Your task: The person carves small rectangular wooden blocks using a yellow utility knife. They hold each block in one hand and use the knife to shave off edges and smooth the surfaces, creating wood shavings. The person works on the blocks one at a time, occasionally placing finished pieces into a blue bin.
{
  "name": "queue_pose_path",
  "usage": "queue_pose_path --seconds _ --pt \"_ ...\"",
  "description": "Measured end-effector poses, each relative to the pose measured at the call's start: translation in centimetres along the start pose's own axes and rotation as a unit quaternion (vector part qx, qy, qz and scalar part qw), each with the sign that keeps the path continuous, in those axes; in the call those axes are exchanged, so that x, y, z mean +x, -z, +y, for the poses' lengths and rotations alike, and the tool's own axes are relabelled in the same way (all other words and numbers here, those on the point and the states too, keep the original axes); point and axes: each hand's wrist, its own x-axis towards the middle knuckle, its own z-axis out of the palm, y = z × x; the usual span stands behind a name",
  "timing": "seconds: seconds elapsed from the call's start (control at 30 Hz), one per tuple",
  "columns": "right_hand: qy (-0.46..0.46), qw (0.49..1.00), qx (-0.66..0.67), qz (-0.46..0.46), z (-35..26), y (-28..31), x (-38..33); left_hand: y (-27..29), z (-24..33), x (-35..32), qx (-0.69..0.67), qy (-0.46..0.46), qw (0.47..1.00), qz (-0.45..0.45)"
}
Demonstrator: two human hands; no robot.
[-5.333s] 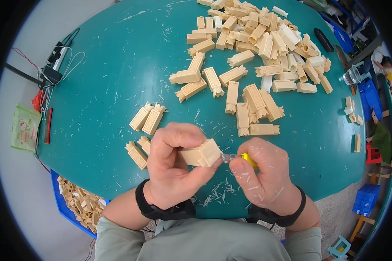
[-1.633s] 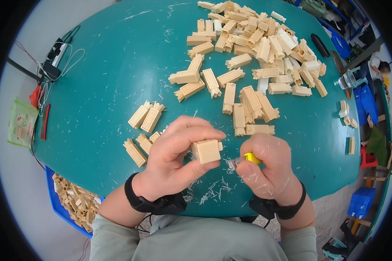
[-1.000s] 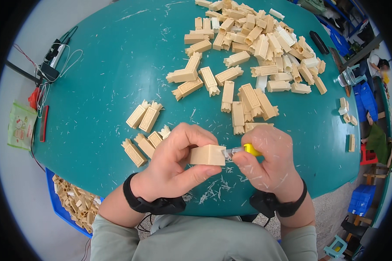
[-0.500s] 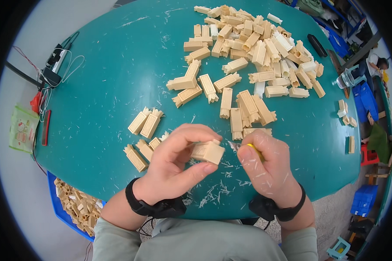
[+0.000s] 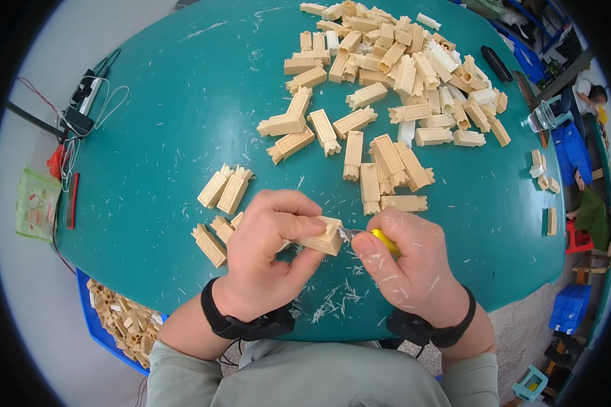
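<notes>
Back against the beige plastic block after half a second apart: small blade of the yellow-handled knife, now touching its right end. Left hand clamped around block, held above the teal table. Right hand closed on knife handle. White shavings scattered below; more blocks heaped beyond.

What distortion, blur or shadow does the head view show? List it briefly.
Head view: strong fisheye, the round teal table bulges and dark corners vignette; even, soft light, faint shadows under the left hand and right hand; the beige block and yellow-handled knife are sharp, rim clutter soft.
</notes>
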Motion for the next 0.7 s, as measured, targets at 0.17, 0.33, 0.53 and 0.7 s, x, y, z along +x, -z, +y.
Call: queue_pose_path --seconds 0.17,0.33,0.53,0.7 --pt "0.006 1.000 -0.029 0.002 0.1 0.1 0.2 0.1 0.0 0.2 0.028 -0.036 0.999 -0.008" --pt "-0.003 0.996 -0.083 0.028 0.6 0.2 0.5 0.1 0.0 0.3 -0.018 -0.072 0.997 -0.026" --pt "-0.075 0.997 -0.004 0.019 0.7 0.7 0.8 1.3 0.1 0.5 0.022 -0.032 0.994 -0.103" --pt "-0.047 0.996 0.076 -0.011 0.3 0.9 0.4 0.1 1.1 0.5 -0.332 0.190 0.923 0.049"
